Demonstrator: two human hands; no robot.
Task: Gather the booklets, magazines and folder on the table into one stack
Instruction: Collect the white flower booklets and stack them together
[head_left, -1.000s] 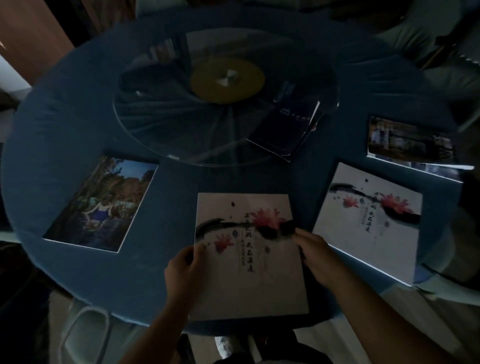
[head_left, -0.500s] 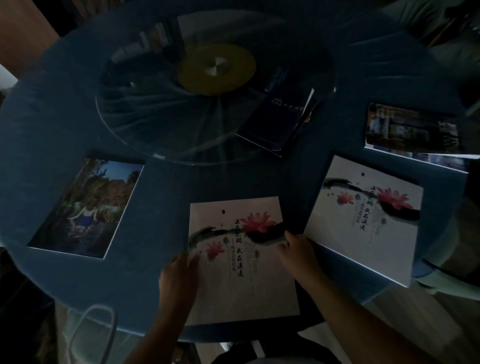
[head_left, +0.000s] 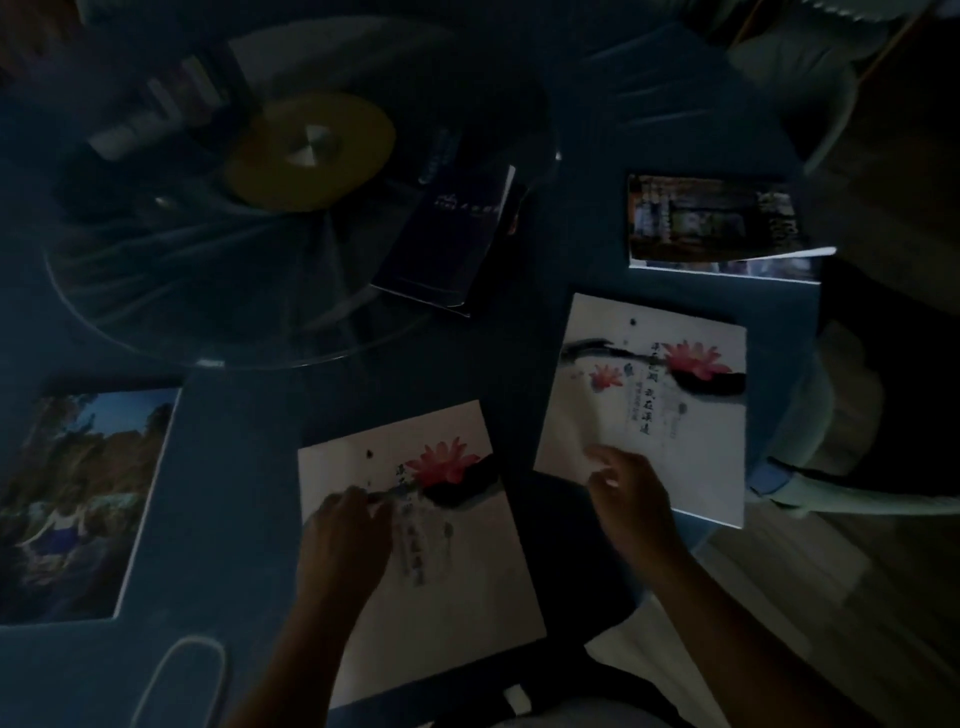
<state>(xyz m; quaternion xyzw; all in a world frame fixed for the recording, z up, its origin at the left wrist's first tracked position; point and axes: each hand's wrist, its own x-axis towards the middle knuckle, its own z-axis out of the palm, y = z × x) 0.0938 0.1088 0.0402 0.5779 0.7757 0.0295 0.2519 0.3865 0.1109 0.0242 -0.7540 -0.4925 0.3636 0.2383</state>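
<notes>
Evidently working from the near edge outward: left hand (head_left: 345, 540) lying flat with fingers pressing on the near white lotus booklet (head_left: 431, 561), probably pinning it as the base of the stack, since it is sitting straight in front of the body and overhanging the counter (head_left: 249, 467) edge a little. Right hand (head_left: 631, 499) reaching over the lower left corner of the second lotus booklet (head_left: 670, 410), fingers loosely spread and curling (blurred, so cannot tell whether touching the paper or just above it), holding nothing. Second booklet lying tilted, its near right corner also jutting past the counter rim, offering a free edge for getting fingers underneath. Bare blue cloth separating the two white booklets, leaving open room for sliding one across onto the other. Farther off, still waiting: a landscape-cover magazine (head_left: 83, 509) well to the left, a dark folder (head_left: 452, 244) resting partly on the glass turntable (head_left: 156, 322) rim, and a dark photo magazine (head_left: 717, 223) at the far right near the counter's edge. Nothing stacked yet, judging by the spread; folder on the raised glass likely needing a lift rather than a slide.
</notes>
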